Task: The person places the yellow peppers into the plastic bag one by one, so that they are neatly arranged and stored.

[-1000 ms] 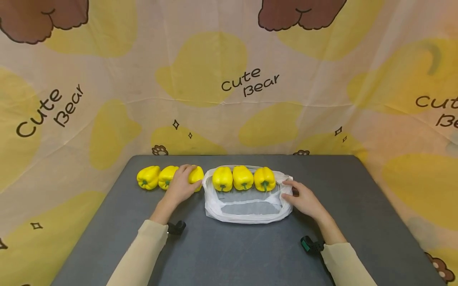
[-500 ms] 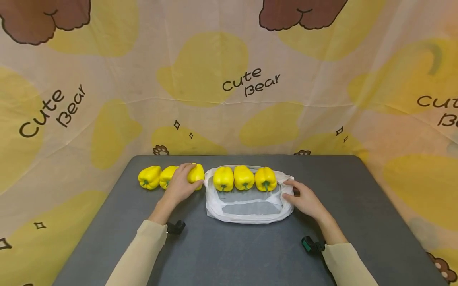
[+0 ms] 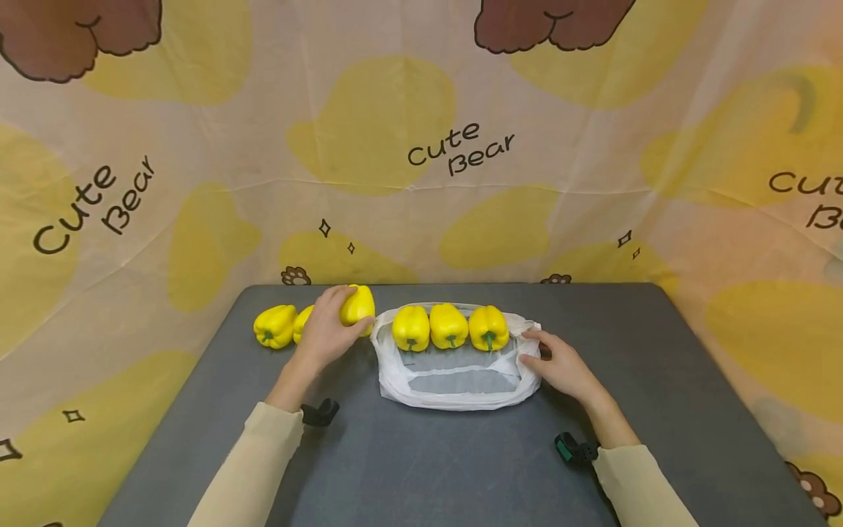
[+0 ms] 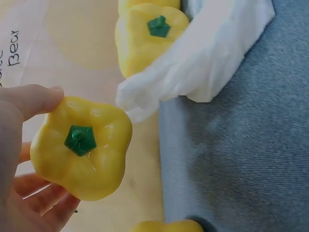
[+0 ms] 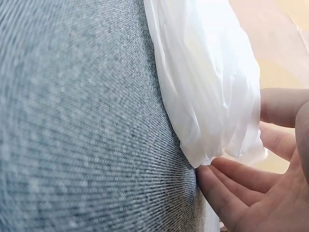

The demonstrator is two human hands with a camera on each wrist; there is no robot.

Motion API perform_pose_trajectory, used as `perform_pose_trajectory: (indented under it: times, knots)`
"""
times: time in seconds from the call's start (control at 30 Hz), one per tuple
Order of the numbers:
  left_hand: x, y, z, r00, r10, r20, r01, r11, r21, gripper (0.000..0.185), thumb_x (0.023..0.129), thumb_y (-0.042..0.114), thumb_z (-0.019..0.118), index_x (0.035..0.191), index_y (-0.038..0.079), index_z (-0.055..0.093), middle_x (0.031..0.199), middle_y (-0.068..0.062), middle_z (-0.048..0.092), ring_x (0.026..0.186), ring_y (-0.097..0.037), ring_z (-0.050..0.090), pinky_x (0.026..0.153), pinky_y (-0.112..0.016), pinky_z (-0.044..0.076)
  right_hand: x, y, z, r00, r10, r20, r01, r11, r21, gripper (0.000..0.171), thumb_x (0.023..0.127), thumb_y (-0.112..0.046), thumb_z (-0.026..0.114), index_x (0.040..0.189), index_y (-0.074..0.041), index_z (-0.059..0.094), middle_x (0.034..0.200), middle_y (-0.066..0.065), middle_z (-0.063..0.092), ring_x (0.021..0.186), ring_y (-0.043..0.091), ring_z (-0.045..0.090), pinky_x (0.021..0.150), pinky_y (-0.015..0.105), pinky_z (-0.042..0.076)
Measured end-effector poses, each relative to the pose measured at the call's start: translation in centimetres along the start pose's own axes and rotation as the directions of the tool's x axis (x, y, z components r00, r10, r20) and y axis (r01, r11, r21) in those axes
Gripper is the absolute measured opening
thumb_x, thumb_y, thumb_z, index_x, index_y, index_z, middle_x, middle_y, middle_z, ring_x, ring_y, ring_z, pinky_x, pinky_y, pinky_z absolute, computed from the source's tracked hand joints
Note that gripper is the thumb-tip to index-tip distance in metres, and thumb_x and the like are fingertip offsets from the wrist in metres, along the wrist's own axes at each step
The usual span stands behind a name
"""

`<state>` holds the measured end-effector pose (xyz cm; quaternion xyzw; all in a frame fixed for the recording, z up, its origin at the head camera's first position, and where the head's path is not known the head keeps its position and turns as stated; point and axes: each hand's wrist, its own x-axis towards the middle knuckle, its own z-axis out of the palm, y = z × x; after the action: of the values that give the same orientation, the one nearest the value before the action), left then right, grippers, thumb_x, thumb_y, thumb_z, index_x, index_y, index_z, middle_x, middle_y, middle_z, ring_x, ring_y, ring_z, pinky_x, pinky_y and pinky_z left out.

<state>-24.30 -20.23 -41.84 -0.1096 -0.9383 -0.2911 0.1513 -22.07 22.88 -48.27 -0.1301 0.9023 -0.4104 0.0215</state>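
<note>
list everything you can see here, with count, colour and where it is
peppers in bag: 3, yellow, in a row inside the bag
held pepper: 1, yellow, lifted off the table beside the bag
loose peppers: 2, yellow, table's far left
bag: 1, white plastic, open, table middle
table: 1, dark grey
backdrop: 1, cream and yellow, "Cute Bear" print
left hand: grips the held pepper
right hand: holds the bag's right edge
</note>
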Motion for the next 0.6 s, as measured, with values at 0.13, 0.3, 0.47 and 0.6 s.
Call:
perform_pose_trajectory:
  times: [0.13, 0.3, 0.47, 0.6]
  knots:
    - [0.0, 0.4, -0.2, 1.000, 0.006, -0.017, -0.007, 1.000, -0.017, 0.066, 0.087, 0.034, 0.079, 0.140, 0.002, 0.057, 0.145, -0.021, 0.050, 0.131, -0.042, 0.045, 0.105, -0.058, 0.040, 0.0, -0.1, 0.0, 1.000, 0.010, 0.006, -0.010, 1.000, 0.003, 0.054, 0.098, -0.028, 0.067, 0.142, 0.001, 0.054, 0.144, 0.027, 0.052, 0.125, 0.045, 0.053, 0.104, 0.061, 0.042]
    - [0.1, 1.1, -0.3, 0.999, 0.024, -0.045, -0.027, 0.998, -0.061, 0.065, 0.086, 0.033, 0.080, 0.139, 0.003, 0.058, 0.144, -0.019, 0.051, 0.130, -0.040, 0.047, 0.104, -0.057, 0.042, -0.1, -0.2, -0.1, 1.000, 0.011, 0.005, -0.011, 1.000, 0.004, 0.054, 0.098, -0.027, 0.067, 0.142, 0.001, 0.054, 0.144, 0.027, 0.052, 0.126, 0.045, 0.053, 0.104, 0.061, 0.042]
    - [0.2, 1.9, -0.2, 0.997, 0.049, -0.060, -0.055, 0.993, -0.109, 0.063, 0.085, 0.031, 0.082, 0.137, 0.003, 0.059, 0.143, -0.017, 0.052, 0.130, -0.038, 0.048, 0.105, -0.055, 0.042, 0.0, -0.2, 0.0, 1.000, 0.023, 0.003, -0.023, 1.000, 0.001, 0.054, 0.098, -0.027, 0.067, 0.142, 0.000, 0.054, 0.146, 0.027, 0.050, 0.127, 0.045, 0.052, 0.105, 0.061, 0.041]
    - [0.1, 2.8, 0.2, 0.995, 0.084, -0.053, -0.090, 0.989, -0.116, 0.062, 0.085, 0.030, 0.082, 0.136, 0.003, 0.060, 0.143, -0.017, 0.053, 0.131, -0.037, 0.049, 0.106, -0.054, 0.042, 0.0, -0.2, 0.0, 1.000, 0.025, 0.006, -0.025, 1.000, 0.000, 0.053, 0.099, -0.027, 0.067, 0.142, 0.000, 0.054, 0.146, 0.028, 0.050, 0.126, 0.045, 0.053, 0.104, 0.061, 0.042]
